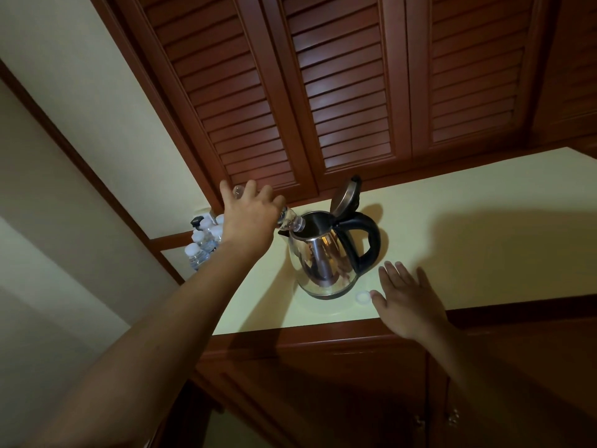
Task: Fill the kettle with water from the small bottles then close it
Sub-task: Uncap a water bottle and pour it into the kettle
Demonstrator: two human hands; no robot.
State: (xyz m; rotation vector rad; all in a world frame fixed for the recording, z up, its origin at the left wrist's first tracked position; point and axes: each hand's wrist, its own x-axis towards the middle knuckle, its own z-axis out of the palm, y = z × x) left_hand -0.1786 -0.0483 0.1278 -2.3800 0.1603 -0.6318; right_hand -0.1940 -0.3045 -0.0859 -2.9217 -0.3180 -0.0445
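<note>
A shiny steel kettle (326, 258) with a black handle stands on the pale yellow counter (468, 240), its lid (346, 195) tipped up and open. My left hand (250, 218) grips a small clear bottle (290, 221), tilted so its neck rests over the kettle's open mouth. Most of the bottle is hidden behind my fingers. My right hand (408, 299) lies flat on the counter to the right of the kettle, fingers spread and holding nothing. A small white bottle cap (361, 297) sits beside its thumb, near the kettle's base.
Several small capped water bottles (205, 240) stand grouped at the counter's left end by the wall. Dark louvred wooden doors (339, 92) rise behind the counter. A wooden cabinet front (323, 383) runs below the counter's near edge.
</note>
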